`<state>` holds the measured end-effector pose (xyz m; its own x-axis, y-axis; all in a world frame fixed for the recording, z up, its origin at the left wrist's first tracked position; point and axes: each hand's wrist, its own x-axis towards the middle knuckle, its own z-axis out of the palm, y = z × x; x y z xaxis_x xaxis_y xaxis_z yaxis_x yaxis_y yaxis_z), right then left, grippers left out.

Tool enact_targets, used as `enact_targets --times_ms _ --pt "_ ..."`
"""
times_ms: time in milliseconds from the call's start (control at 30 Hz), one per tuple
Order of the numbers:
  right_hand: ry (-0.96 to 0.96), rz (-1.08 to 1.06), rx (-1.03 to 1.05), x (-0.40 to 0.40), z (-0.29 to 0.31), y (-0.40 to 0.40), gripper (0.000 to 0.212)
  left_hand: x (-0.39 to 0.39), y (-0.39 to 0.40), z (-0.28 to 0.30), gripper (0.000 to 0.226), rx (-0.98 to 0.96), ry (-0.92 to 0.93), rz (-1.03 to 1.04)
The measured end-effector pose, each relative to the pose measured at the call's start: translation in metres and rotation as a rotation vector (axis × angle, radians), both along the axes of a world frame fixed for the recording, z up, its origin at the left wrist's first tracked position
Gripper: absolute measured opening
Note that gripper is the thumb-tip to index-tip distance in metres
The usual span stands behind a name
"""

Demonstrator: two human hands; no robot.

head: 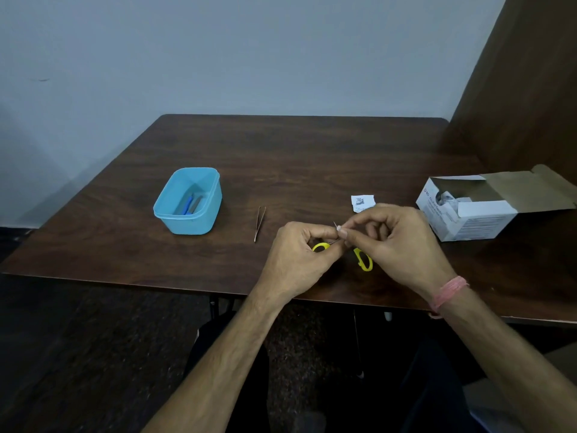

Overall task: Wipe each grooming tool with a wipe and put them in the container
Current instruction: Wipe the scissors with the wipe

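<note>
Fingers first: on my left hand (293, 260) they curl round the small yellow-handled scissors (362, 259), one yellow loop showing under the palm; on my right hand (402, 242) the thumb and forefinger (343, 234) pinch a small white wipe (338, 227) against the thin blade tip, which pokes up between the two hands. Whether the blades are apart or together I cannot tell; the second yellow loop hangs free below my right hand. Both hands hover just above the near edge of the table (312, 151).

Largest to smallest, the rest reads as follows. Dark wood-grain table, filling the middle of the view, set against a pale blue-grey wall (218, 57). Open cardboard box of wipes (471, 214), at the right edge of the table, flap folded back, sachets visible inside. Light blue plastic container (189, 201), left of centre and well apart from my hands, holding a blue-handled tool and a greyish one lying side by side on its floor. Metal tweezers (259, 223), flat on the table between the container and my left hand. Torn white sachet wrapper (361, 203), just beyond my right hand. Pink thread band (448, 293), round my right wrist.
</note>
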<state>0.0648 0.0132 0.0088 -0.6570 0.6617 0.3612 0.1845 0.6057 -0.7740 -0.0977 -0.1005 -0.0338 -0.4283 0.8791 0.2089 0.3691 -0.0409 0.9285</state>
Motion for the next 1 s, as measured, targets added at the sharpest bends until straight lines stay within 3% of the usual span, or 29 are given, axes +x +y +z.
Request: enact_targets --times_ms 367,633,867,1000 --pt "0.032 -0.086 0.031 -0.015 0.007 -0.008 0.008 0.001 0.0 -0.001 0.019 -0.009 0.05 0.014" --pt "0.007 -0.073 -0.025 0.004 -0.006 -0.008 0.01 0.0 0.002 -0.005 0.009 0.016 0.031 -0.033" --pt "0.014 -0.216 0.182 0.001 -0.023 -0.014 0.01 -0.001 0.001 -0.002 0.009 -0.002 -0.029 -0.053" --pt "0.06 -0.221 0.245 0.003 -0.036 -0.02 0.007 -0.001 0.004 -0.001 0.043 -0.026 -0.052 0.0"
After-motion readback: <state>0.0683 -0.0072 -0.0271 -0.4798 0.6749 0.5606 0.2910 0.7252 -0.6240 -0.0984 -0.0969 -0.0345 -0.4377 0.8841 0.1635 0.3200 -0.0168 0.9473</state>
